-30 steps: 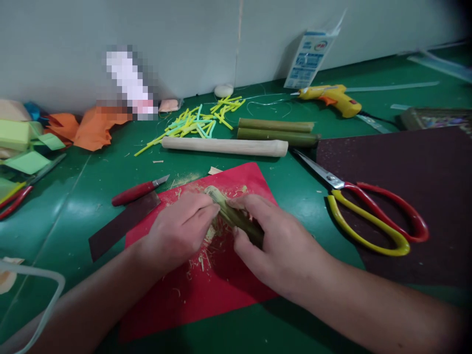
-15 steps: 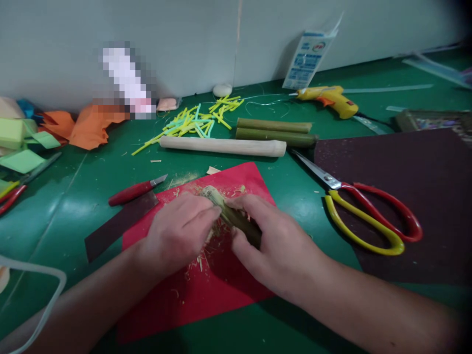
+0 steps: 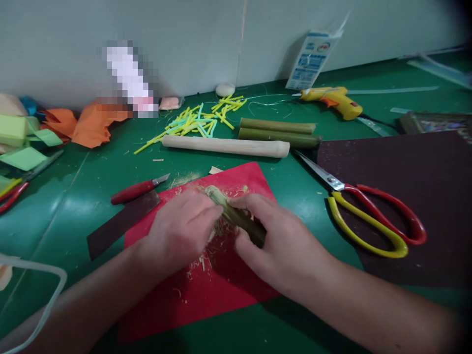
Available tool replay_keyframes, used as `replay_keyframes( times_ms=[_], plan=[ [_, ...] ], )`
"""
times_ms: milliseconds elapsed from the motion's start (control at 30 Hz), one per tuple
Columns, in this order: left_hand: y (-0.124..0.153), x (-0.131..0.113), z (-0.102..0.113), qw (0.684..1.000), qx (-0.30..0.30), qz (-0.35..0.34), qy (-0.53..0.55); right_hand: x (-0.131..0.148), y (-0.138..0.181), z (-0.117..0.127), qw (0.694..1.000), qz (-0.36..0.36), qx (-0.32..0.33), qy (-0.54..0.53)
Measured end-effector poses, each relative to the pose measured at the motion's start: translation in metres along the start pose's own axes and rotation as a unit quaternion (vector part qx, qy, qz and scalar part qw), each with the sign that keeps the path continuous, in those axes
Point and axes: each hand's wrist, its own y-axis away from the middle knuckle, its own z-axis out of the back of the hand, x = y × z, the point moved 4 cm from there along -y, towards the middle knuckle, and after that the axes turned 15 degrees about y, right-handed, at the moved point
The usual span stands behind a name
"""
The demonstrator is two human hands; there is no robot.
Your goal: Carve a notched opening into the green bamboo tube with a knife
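A green bamboo piece (image 3: 245, 224), partly scraped pale at its far end, slants over a red sheet (image 3: 221, 305). My right hand (image 3: 273, 236) is closed around its near part, thumb and fingers on either side. Slightly blurred, my left hand (image 3: 184, 231) has its fingers curled tight against the scraped side; whatever it grips is hidden by the fingers. Pale shavings (image 3: 202, 260) lie scattered beneath both hands. Left of the red sheet, a red-handled craft knife (image 3: 138, 191) rests partly over a dark strip (image 3: 123, 226).
Large scissors (image 3: 368, 211) lie at right, partly on a dark sheet (image 3: 398, 172). Beyond the hands are a pale peeled stick (image 3: 224, 146), two green bamboo pieces (image 3: 280, 137), yellow and teal bits (image 3: 195, 123) and a yellow glue gun (image 3: 339, 101). Folded paper (image 3: 99, 128) sits at left.
The view has shifted slightly, so things sit a little further right in the picture. Both hands keep nearly the same hold and place on the bamboo.
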Motion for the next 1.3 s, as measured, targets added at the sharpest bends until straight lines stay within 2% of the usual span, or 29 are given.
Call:
replay_keyframes(
  times_ms=[400,633,800,933,1133,1300],
  plan=[
    [-0.002,-0.005,-0.001,1.0,0.013,0.004,-0.012,-0.003,-0.001,0.0,1.0,-0.011,-0.005,-0.006],
    [0.0,0.011,0.001,1.0,-0.004,0.009,-0.018,-0.004,0.0,0.0,0.999,-0.041,0.03,-0.013],
    [0.004,0.015,-0.003,0.999,0.004,0.037,0.012,-0.004,0.002,0.0,0.996,-0.043,0.067,0.048],
    [0.011,0.02,-0.005,0.997,0.019,0.069,0.032,-0.002,0.003,0.003,0.995,-0.024,0.067,0.075],
    [0.01,0.023,-0.001,0.993,-0.028,0.081,0.081,-0.002,0.004,0.007,0.997,-0.03,0.049,0.049],
    [0.007,0.027,0.0,0.975,-0.063,0.148,0.152,-0.004,0.005,0.001,0.998,-0.019,0.049,-0.037]
  ],
)
